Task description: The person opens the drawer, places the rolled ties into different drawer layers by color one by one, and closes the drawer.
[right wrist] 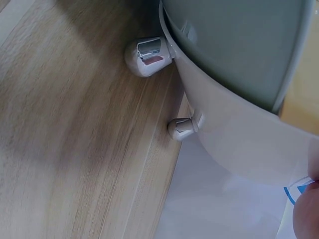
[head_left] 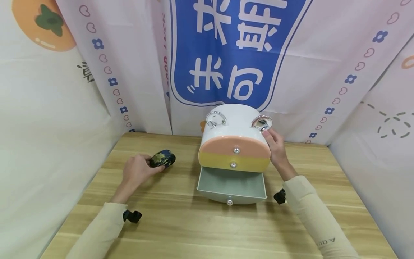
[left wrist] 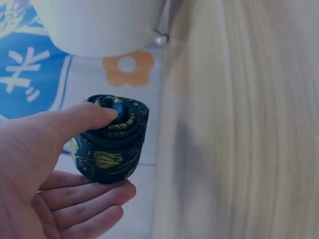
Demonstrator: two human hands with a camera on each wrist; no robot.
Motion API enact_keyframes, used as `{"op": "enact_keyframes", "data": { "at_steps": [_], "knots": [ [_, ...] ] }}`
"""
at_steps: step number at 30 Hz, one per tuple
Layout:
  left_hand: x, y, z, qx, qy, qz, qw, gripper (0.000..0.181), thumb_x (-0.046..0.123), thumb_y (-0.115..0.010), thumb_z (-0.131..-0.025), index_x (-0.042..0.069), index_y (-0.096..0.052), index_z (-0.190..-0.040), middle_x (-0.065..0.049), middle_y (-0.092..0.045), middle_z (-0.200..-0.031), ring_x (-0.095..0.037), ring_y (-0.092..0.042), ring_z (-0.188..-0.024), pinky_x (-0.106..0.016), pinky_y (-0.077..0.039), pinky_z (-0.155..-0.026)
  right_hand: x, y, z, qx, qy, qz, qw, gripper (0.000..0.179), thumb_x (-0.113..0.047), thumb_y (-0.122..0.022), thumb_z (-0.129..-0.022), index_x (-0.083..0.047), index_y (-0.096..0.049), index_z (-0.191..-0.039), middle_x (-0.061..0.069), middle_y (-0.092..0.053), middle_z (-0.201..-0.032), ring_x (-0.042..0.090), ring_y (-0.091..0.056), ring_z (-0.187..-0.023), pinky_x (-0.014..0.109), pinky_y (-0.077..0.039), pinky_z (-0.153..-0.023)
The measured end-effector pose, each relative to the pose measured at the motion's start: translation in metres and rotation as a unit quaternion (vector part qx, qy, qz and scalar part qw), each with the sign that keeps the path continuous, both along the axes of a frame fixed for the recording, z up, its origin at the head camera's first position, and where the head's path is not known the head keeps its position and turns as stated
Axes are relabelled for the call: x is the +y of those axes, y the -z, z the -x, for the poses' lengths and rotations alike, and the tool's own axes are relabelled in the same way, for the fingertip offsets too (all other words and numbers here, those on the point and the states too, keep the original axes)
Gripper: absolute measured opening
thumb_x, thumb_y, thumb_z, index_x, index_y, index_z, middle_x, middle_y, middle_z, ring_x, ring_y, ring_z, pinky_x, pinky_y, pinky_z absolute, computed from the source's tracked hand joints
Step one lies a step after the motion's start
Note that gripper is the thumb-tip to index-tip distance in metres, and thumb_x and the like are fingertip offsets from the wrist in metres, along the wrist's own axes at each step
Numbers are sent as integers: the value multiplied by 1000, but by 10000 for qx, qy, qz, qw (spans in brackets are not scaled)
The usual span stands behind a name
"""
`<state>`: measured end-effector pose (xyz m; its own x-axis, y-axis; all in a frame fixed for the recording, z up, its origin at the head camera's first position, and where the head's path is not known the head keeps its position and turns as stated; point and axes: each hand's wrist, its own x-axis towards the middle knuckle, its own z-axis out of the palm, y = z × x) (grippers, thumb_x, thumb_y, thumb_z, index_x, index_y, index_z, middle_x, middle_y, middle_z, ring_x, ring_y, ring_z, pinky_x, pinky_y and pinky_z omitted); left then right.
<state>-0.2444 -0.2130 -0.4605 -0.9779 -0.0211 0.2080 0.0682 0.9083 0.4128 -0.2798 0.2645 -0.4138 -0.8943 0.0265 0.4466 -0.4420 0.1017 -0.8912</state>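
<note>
A rolled necktie point(head_left: 164, 158), dark blue with yellow-green flowers, is in my left hand point(head_left: 137, 171) over the left part of the table. In the left wrist view, the thumb presses into the top of the rolled necktie point(left wrist: 112, 149) and the fingers lie under it. My right hand point(head_left: 277, 151) rests against the right side of a white, round-topped drawer box point(head_left: 235, 118), its fingertips beside a chrome ring. The box's lower grey-green drawer point(head_left: 231, 181) is pulled out and shows nothing inside. The pink drawer point(head_left: 234, 144) and yellow drawer point(head_left: 213, 161) above it are closed.
The wooden table point(head_left: 174, 223) extends around the box. A printed cloth point(head_left: 139, 64) hangs behind, with light cloth walls at both sides. Chrome round feet point(right wrist: 147, 57) stand under the box. Both wrists carry small black cameras.
</note>
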Motion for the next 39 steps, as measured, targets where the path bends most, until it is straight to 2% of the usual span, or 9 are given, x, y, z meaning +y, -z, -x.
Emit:
{"op": "enact_keyframes", "data": {
  "at_steps": [4,8,12,23,28,35,39],
  "knots": [
    [5,-10,-10,-142,105,7,9998,65,64,-78,-64,11,-74,-102,-6,-74,-81,-17,-61,-63,-27,-40,-50,-2,-2,-3,35,2,-2,10000,27,-19,-49,-100,-8,-66,-118,-9,-68,-89,3,-62,-77,17,-52,-71],
    [12,-20,-21,-273,254,-57,9993,73,67,-77,-63,10,-72,-109,-7,-76,-89,-18,-68,-74,-30,-49,-59,-1,-1,-1,25,9,-13,10000,28,-18,-48,-100,-7,-66,-120,-8,-68,-89,4,-62,-77,17,-52,-71],
    [20,-29,-32,-153,481,-199,9985,72,65,-79,-63,10,-73,-109,-5,-76,-88,-16,-69,-74,-33,-53,-65,3,5,5,44,12,30,10000,29,-19,-49,-100,-6,-65,-122,-7,-69,-91,5,-62,-78,18,-52,-72],
    [41,-54,-56,193,920,-550,9941,65,55,-85,-61,8,-74,-105,-7,-76,-89,-18,-72,-75,-34,-57,-66,1,7,4,80,12,26,10000,32,-22,-49,-100,-6,-63,-125,-8,-70,-93,4,-63,-80,17,-52,-73],
    [53,-58,-61,151,1113,-592,9919,63,54,-85,-61,10,-74,-105,-4,-76,-89,-14,-71,-74,-31,-56,-65,0,1,0,23,44,-59,10000,32,-19,-49,-100,-3,-63,-125,-10,-70,-91,3,-63,-79,17,-52,-73],
    [67,-60,-63,-15,1379,-569,9888,63,52,-85,-62,13,-73,-110,-3,-76,-92,-9,-68,-76,-27,-55,-66,-7,-14,-13,60,47,-122,9999,33,-19,-49,-100,-3,-63,-125,-12,-69,-91,2,-62,-79,16,-51,-74],
    [75,-62,-64,41,1454,-654,9872,59,49,-86,-62,13,-74,-108,-1,-76,-92,-8,-69,-77,-27,-55,-67,-5,-11,-10,65,-14,-103,9999,34,-19,-49,-100,-2,-61,-127,-12,-70,-95,2,-63,-82,16,-52,-75]
  ]
}}
